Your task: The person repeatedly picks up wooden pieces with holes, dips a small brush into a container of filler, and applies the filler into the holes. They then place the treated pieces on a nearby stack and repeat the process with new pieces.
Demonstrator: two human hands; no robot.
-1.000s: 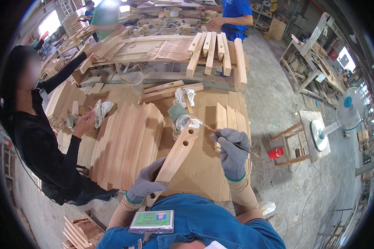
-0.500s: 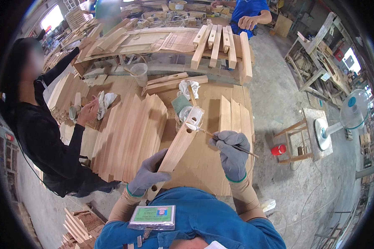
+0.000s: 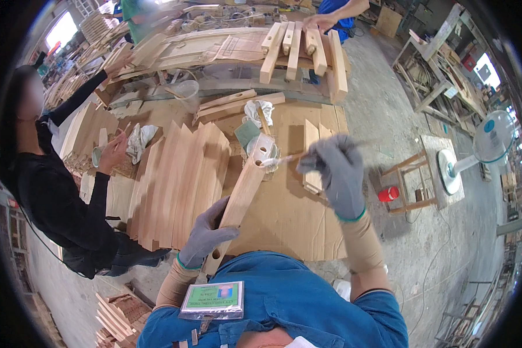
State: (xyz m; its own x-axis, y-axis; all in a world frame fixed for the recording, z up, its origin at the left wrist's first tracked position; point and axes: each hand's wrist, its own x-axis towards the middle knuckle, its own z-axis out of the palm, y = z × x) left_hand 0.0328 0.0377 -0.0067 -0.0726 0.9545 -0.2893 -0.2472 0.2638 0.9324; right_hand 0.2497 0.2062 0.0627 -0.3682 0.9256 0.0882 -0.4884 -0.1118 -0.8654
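Note:
My left hand (image 3: pixel 207 233), in a grey glove, is closed round the lower part of a long wooden bar (image 3: pixel 242 199) with round holes near its ends. The bar slants up and away from me. In my gloved right hand (image 3: pixel 335 168) is a thin brush (image 3: pixel 290 158), held in a pinch. Its white-coated tip touches the bar's upper end beside a hole. Just behind that end stand a cup (image 3: pixel 253 152) and a green pad (image 3: pixel 247 133), both partly hidden by the bar. A white rag (image 3: pixel 258 110) lies beyond them.
Pale wooden pieces (image 3: pixel 180 180) lie side by side left of the bar; shorter ones (image 3: pixel 312 152) lie behind my right hand. A person in black (image 3: pixel 64 191) stands at the left. Across the bench, another person's hand (image 3: pixel 321 22) touches wooden bars. A fan (image 3: pixel 449 180) stands at right.
My right hand has risen and turned, with the brush tip still at the bar's end. The far person's hand has come down onto the bars, and one bar there looks shifted.

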